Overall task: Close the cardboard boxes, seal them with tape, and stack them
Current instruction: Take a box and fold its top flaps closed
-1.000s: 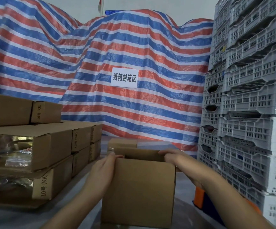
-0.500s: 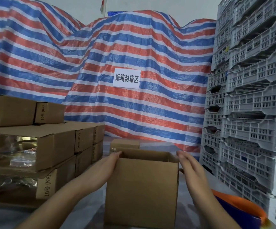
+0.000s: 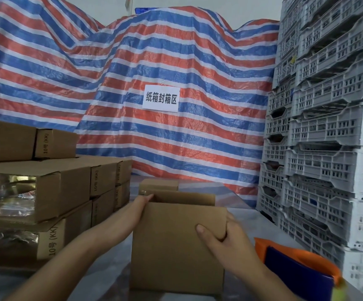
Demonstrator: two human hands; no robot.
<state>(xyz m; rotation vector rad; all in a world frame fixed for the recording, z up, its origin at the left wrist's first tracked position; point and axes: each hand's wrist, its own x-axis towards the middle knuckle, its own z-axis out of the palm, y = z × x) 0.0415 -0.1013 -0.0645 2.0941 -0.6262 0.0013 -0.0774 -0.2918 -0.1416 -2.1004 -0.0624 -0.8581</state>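
since the earlier frame, right hand (image 3: 224, 236) was shifted down, fingers now curled round the open cardboard box (image 3: 177, 246) corner on the table; left hand (image 3: 144, 202) laid flat against its side. flaps should be folded squarely.

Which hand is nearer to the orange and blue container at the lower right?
The right hand. It grips the right edge of the open cardboard box, just left of the orange and blue container. The left hand is on the box's far left side.
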